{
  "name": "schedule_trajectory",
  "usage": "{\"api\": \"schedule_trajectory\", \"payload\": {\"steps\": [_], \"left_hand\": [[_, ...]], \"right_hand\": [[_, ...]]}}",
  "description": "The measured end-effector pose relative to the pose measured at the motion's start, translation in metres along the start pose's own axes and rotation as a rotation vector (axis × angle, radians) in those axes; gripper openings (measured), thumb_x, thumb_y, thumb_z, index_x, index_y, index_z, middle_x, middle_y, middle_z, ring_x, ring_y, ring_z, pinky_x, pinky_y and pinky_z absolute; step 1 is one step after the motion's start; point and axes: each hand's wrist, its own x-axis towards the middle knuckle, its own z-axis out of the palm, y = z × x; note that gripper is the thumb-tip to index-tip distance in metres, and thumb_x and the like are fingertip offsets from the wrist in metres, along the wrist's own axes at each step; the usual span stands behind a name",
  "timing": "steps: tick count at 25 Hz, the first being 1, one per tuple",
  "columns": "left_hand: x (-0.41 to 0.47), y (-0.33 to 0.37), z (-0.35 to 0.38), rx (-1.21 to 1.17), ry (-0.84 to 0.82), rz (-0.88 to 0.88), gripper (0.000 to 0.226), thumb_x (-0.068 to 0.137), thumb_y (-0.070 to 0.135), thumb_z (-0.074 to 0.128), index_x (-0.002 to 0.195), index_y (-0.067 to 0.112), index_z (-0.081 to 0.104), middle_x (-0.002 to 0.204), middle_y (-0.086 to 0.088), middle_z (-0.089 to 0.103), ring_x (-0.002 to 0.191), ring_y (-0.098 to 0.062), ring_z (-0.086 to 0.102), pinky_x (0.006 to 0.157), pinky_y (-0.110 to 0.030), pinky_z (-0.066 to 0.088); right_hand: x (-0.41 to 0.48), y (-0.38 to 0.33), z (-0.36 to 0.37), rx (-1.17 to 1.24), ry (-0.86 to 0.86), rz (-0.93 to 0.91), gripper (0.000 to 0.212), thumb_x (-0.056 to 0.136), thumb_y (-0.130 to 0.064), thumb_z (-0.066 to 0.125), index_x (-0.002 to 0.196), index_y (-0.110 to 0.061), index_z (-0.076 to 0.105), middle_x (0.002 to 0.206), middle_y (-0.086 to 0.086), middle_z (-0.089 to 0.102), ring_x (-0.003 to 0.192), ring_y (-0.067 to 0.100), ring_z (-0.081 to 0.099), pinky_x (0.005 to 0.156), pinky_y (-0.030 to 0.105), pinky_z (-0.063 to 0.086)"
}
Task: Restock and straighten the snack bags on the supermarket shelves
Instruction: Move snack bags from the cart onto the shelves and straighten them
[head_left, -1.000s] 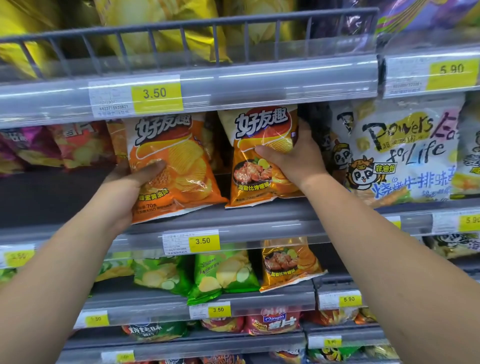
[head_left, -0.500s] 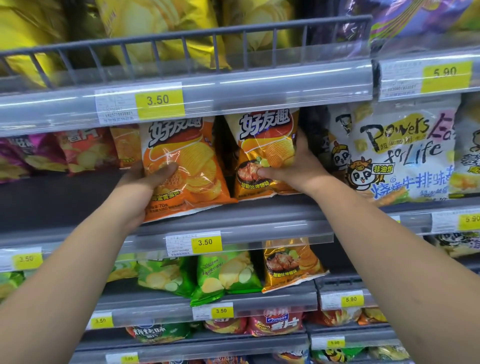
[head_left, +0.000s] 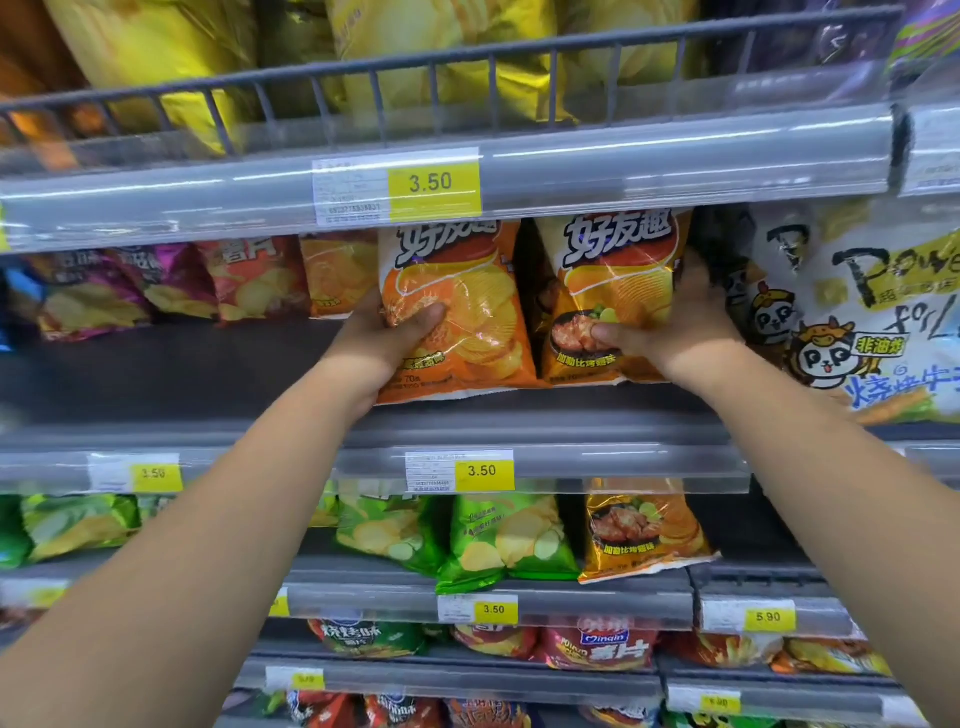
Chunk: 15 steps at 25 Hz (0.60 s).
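Left orange bag (head_left: 462, 312) is standing upright at the front of the middle shelf (head_left: 519, 415). The left hand (head_left: 384, 338) is holding it in a firm grip, with the thumb pressing on its front and the fingers curling behind its left edge. Just beside it, the right orange bag (head_left: 618, 291) is sitting in the right hand (head_left: 675, 332), which is gripping it the same way from the right edge. A white bag (head_left: 857, 312) is leaning just right of that.

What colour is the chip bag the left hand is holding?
The chip bag in the left hand is orange, with golden ridged chips pictured; head view.
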Motion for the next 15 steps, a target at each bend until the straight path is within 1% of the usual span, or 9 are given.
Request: {"api": "schedule_trajectory", "payload": {"steps": [2, 3, 5, 7, 8, 9, 11, 12, 15], "left_hand": [[0.005, -0.002, 0.000, 0.069, 0.009, 0.012, 0.050, 0.084, 0.033, 0.073, 0.127, 0.022, 0.050, 0.108, 0.008, 0.066, 0.100, -0.011, 0.065, 0.087, -0.029, 0.053], [0.007, -0.003, -0.001, 0.125, 0.010, 0.010, 0.052, 0.084, 0.036, 0.073, 0.128, 0.024, 0.048, 0.110, 0.008, 0.064, 0.099, -0.010, 0.063, 0.086, -0.027, 0.051], [0.006, -0.004, -0.003, 0.298, 0.056, 0.030, 0.064, 0.083, 0.042, 0.073, 0.135, 0.024, 0.041, 0.118, 0.006, 0.059, 0.100, -0.012, 0.060, 0.087, -0.027, 0.047], [0.002, -0.005, -0.004, 0.470, 0.208, 0.136, 0.080, 0.074, 0.045, 0.081, 0.138, 0.022, 0.038, 0.125, -0.001, 0.054, 0.109, -0.021, 0.057, 0.093, -0.035, 0.047], [-0.004, -0.005, -0.004, 0.532, 0.271, 0.235, 0.076, 0.070, 0.045, 0.084, 0.132, 0.022, 0.045, 0.122, -0.003, 0.054, 0.109, -0.024, 0.057, 0.093, -0.038, 0.048], [-0.010, -0.006, -0.002, 0.593, 0.284, 0.353, 0.064, 0.068, 0.043, 0.085, 0.120, 0.024, 0.052, 0.114, -0.001, 0.055, 0.104, -0.023, 0.057, 0.090, -0.038, 0.049], [-0.023, -0.007, 0.007, 0.800, 0.187, 0.544, 0.038, 0.072, 0.039, 0.083, 0.101, 0.025, 0.062, 0.103, 0.002, 0.057, 0.099, -0.024, 0.057, 0.085, -0.035, 0.047], [-0.026, -0.007, 0.012, 0.923, 0.130, 0.586, 0.032, 0.074, 0.039, 0.080, 0.099, 0.025, 0.065, 0.106, 0.001, 0.057, 0.102, -0.026, 0.056, 0.087, -0.036, 0.046], [-0.022, -0.013, 0.025, 1.112, 0.074, 0.533, 0.034, 0.080, 0.040, 0.075, 0.108, 0.025, 0.063, 0.119, -0.005, 0.052, 0.113, -0.030, 0.048, 0.090, -0.042, 0.039]], "right_hand": [[-0.017, -0.011, 0.001, -0.119, 0.119, -0.013, 0.119, 0.064, -0.054, 0.082, 0.152, -0.029, 0.007, 0.156, 0.012, 0.017, 0.141, 0.038, 0.021, 0.110, 0.051, 0.029], [-0.027, -0.016, 0.003, -0.175, 0.181, -0.054, 0.112, 0.066, -0.053, 0.081, 0.151, -0.028, 0.014, 0.154, 0.013, 0.018, 0.139, 0.038, 0.020, 0.109, 0.051, 0.028], [-0.040, -0.018, 0.012, -0.188, 0.272, -0.219, 0.088, 0.069, -0.048, 0.081, 0.140, -0.021, 0.037, 0.142, 0.016, 0.032, 0.130, 0.038, 0.033, 0.103, 0.048, 0.037], [-0.043, -0.015, 0.022, -0.147, 0.237, -0.333, 0.059, 0.071, -0.043, 0.081, 0.117, -0.017, 0.053, 0.126, 0.012, 0.046, 0.114, 0.034, 0.048, 0.088, 0.042, 0.046], [-0.041, -0.014, 0.024, -0.170, 0.183, -0.336, 0.049, 0.074, -0.043, 0.079, 0.109, -0.018, 0.055, 0.120, 0.009, 0.051, 0.106, 0.031, 0.053, 0.080, 0.037, 0.047], [-0.038, -0.014, 0.025, -0.218, 0.127, -0.321, 0.042, 0.077, -0.043, 0.077, 0.103, -0.020, 0.054, 0.115, 0.006, 0.055, 0.100, 0.028, 0.056, 0.074, 0.033, 0.045], [-0.032, -0.015, 0.026, -0.289, 0.058, -0.306, 0.035, 0.080, -0.045, 0.073, 0.096, -0.023, 0.051, 0.109, 0.005, 0.059, 0.094, 0.026, 0.058, 0.069, 0.030, 0.041], [-0.030, -0.016, 0.025, -0.304, 0.045, -0.304, 0.033, 0.081, -0.045, 0.072, 0.093, -0.024, 0.049, 0.108, 0.005, 0.059, 0.094, 0.025, 0.058, 0.069, 0.030, 0.042], [-0.026, -0.019, 0.023, -0.389, 0.023, -0.324, 0.032, 0.083, -0.044, 0.069, 0.092, -0.022, 0.046, 0.108, 0.006, 0.055, 0.093, 0.027, 0.055, 0.070, 0.032, 0.042]]}}
